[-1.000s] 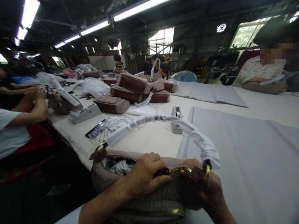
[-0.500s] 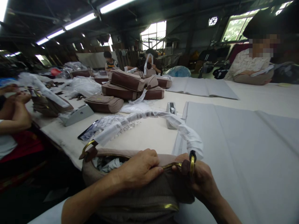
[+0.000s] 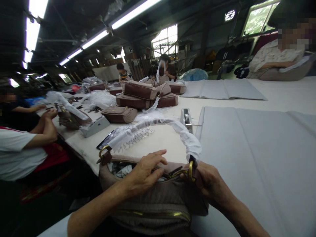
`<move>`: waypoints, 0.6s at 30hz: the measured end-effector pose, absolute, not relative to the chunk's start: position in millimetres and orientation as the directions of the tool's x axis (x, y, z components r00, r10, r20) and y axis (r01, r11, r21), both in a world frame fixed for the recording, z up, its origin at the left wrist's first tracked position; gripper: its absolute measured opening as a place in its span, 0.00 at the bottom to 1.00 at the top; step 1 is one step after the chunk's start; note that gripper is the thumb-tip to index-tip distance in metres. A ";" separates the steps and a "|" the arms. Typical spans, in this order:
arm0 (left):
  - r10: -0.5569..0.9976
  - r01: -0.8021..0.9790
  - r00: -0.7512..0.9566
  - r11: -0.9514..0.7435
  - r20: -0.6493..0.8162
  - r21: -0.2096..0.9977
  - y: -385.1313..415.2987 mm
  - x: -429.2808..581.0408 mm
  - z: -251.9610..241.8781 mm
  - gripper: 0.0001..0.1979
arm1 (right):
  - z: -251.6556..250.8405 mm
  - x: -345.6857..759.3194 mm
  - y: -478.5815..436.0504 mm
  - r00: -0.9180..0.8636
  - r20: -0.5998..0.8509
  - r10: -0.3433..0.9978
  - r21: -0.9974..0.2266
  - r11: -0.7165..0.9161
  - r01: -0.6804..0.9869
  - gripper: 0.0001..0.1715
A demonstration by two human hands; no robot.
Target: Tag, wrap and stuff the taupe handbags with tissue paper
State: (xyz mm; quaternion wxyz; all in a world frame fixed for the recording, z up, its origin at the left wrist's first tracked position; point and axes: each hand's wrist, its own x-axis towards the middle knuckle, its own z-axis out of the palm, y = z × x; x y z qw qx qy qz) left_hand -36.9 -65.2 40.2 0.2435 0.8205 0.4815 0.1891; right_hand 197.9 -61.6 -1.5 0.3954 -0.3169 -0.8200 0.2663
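Note:
A taupe corduroy handbag [image 3: 158, 197] stands at the table's near edge, its top zipper [image 3: 179, 172] partly undone. Crumpled pale stuffing [image 3: 123, 171] shows through the opening. White wrap covers the arched handle [image 3: 153, 123], which joins the bag by brass rings. My left hand [image 3: 145, 171] lies over the opening with fingers spread and raised, holding nothing. At the bag's right end my right hand [image 3: 207, 179] grips the corner beside the brass ring [image 3: 191, 171]; its thumb is by the zipper's end, and the other fingers are partly hidden behind the bag.
Grey sheets [image 3: 247, 148] cover the table on the right. Beyond the bag stand a tape dispenser [image 3: 186, 119], a grey box [image 3: 95, 126] and a pile of similar bags [image 3: 139, 90]. Co-workers sit around the table, one person [image 3: 22, 151] close at left.
My left hand has lifted off the zipper, and its fingers have spread. A dark zipper pull now shows near it. My right hand keeps hold of the bag's corner. The view has shifted left.

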 end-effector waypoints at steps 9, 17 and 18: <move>0.559 0.552 0.820 -0.713 -0.123 0.432 -38.4 -12.2 52.4 0.20 | -1.3 199.2 -68.7 -0.507 0.450 0.735 -0.717 0.636 0.286 0.07; 0.739 0.761 0.622 -0.492 -0.260 0.422 -58.6 -14.4 59.2 0.06 | -3.5 199.6 -65.7 -0.473 0.436 0.766 -0.750 0.599 0.279 0.09; 0.783 0.804 0.561 -0.436 -0.270 0.404 -61.8 -16.0 59.4 0.06 | -3.7 199.5 -65.6 -0.471 0.434 0.768 -0.752 0.597 0.280 0.09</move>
